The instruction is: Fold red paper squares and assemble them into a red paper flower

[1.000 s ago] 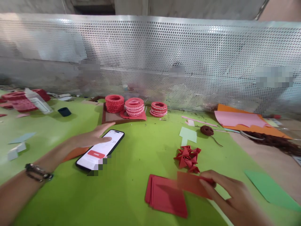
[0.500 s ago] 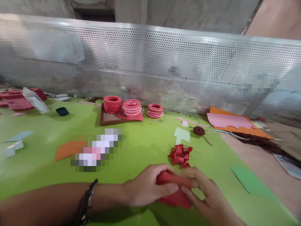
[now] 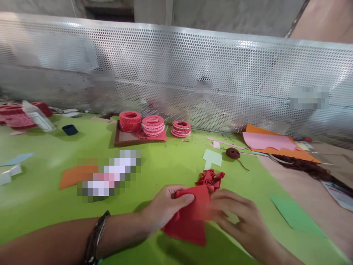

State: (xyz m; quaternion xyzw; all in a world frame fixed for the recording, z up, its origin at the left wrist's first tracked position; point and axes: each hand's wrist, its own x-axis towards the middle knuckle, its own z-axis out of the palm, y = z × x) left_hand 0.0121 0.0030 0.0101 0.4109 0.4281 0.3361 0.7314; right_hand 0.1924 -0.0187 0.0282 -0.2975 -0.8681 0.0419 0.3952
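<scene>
- Left hand (image 3: 160, 208) has moved from the phone (image 3: 110, 178), where it lay a second ago, to the red sheet (image 3: 195, 202).
- Its thumb presses the sheet's face, fingers behind: a clamped hold, seemingly to keep thin paper steady.
- Right hand (image 3: 234, 211) at the sheet's right edge, fingers curled and blurred; cannot tell whether they grip. Its place opposite the left suggests working the free edge.
- Red sheet sits tilted above the stack of red squares (image 3: 186, 233) at the near middle, supply presumably kept within reach.
- Just beyond: a folded red star (image 3: 211, 179), partly hidden by the sheet.
- Phone lies left of the hands, blurred, over orange paper (image 3: 72, 176); likely aside to free the working spot.
- Farther off, by the perforated screen (image 3: 176, 73): ring stacks (image 3: 153, 126), likely piled there for storage.
</scene>
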